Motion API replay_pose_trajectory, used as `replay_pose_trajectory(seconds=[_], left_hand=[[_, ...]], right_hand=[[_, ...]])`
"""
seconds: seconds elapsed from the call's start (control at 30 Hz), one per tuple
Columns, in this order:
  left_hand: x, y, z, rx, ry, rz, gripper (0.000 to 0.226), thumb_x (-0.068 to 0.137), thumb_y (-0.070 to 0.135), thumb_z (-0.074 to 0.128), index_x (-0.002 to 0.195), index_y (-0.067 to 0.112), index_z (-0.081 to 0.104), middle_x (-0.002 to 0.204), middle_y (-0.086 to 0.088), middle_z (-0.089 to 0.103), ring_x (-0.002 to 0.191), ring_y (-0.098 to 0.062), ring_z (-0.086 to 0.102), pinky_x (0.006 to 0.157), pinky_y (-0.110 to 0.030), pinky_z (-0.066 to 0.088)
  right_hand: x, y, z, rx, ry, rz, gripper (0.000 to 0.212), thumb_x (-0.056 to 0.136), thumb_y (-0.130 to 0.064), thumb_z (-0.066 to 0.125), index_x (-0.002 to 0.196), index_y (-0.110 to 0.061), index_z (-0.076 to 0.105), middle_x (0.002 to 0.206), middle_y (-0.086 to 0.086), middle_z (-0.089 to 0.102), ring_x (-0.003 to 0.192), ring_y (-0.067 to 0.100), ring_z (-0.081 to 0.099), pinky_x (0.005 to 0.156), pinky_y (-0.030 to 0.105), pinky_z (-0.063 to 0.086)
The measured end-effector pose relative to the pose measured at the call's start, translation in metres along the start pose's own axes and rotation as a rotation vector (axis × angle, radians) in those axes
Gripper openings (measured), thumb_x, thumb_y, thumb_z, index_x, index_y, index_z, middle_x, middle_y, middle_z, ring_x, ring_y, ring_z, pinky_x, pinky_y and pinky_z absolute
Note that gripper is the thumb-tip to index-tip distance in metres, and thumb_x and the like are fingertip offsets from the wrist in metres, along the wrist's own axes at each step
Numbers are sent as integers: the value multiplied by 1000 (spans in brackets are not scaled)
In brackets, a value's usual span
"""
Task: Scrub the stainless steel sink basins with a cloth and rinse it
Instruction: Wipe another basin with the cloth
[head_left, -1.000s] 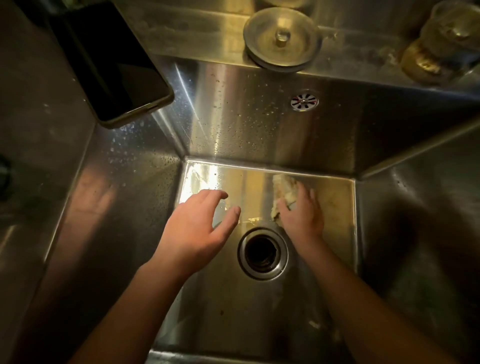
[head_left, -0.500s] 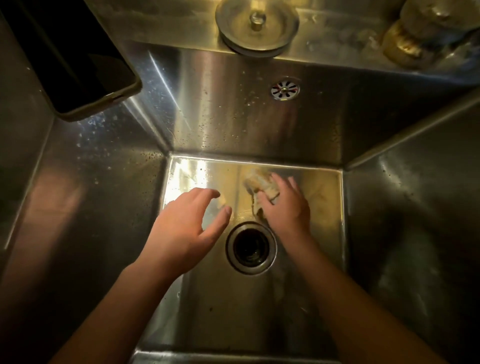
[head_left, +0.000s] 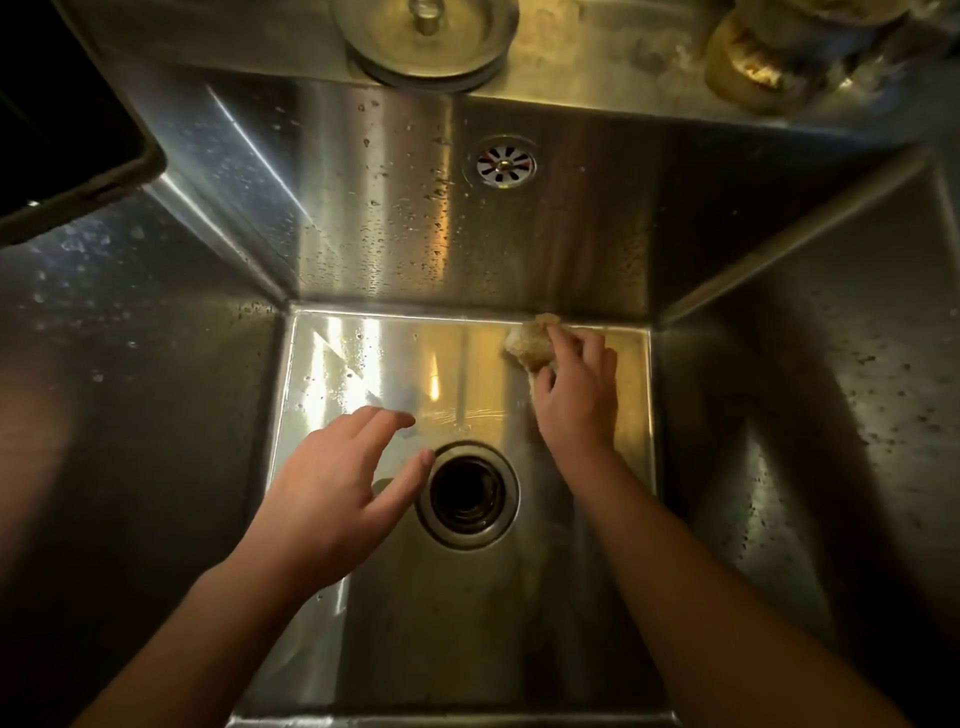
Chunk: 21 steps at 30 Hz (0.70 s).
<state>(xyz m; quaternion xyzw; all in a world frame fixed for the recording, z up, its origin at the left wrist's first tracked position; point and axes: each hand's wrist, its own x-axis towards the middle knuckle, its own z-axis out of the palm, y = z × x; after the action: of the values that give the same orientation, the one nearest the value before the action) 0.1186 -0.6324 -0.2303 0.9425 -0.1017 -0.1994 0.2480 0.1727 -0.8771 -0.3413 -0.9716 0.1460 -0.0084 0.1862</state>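
I look down into a deep stainless steel sink basin (head_left: 395, 364) with wet, spotted walls. My right hand (head_left: 576, 400) grips a crumpled pale cloth (head_left: 532, 340) and presses it on the basin floor near the back right corner. My left hand (head_left: 337, 483) hovers open over the floor, fingers spread, just left of the round drain hole (head_left: 467, 493). Part of the cloth is hidden under my right fingers.
An overflow grate (head_left: 505, 163) sits in the back wall. On the back ledge lie a round metal drain stopper (head_left: 426, 36) and a brassy tap base (head_left: 763, 57). A dark phone (head_left: 67, 156) rests at the left rim.
My right hand has slid the cloth from beside the drain back and to the right, toward the far corner. My left hand has stayed beside the drain. The view has shifted closer.
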Motion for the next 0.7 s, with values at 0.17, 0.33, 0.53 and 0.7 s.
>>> replay_pose_trajectory(seconds=[0.17,0.33,0.53,0.7], left_hand=[[0,-1,1,-7,3,-4,61,92,69,30,131,30,55,128,13,60,112,-4,55,88,-22,39],[0,1,1,4,-10,-10,63,92,69,28,132,29,55,129,12,61,114,-7,56,88,-23,40],[0,6,2,-7,-31,2,69,90,72,24,133,27,55,129,10,61,115,-10,56,91,-25,41],[0,7,3,-7,-41,9,67,91,72,25,133,28,54,130,10,60,114,-10,56,91,-26,43]], right_hand=[[17,40,-14,-131,62,23,48,90,-26,60,138,-22,54,133,9,51,115,29,48,93,34,42],[-16,52,-17,-160,54,116,51,91,-25,55,140,-16,50,123,16,49,104,31,48,81,35,44],[-86,34,-16,-108,-80,224,58,95,-38,51,149,-26,34,134,8,38,113,22,47,87,32,51],[-90,26,-14,-56,-118,243,59,95,-39,52,150,-29,34,134,4,36,111,20,45,83,34,51]])
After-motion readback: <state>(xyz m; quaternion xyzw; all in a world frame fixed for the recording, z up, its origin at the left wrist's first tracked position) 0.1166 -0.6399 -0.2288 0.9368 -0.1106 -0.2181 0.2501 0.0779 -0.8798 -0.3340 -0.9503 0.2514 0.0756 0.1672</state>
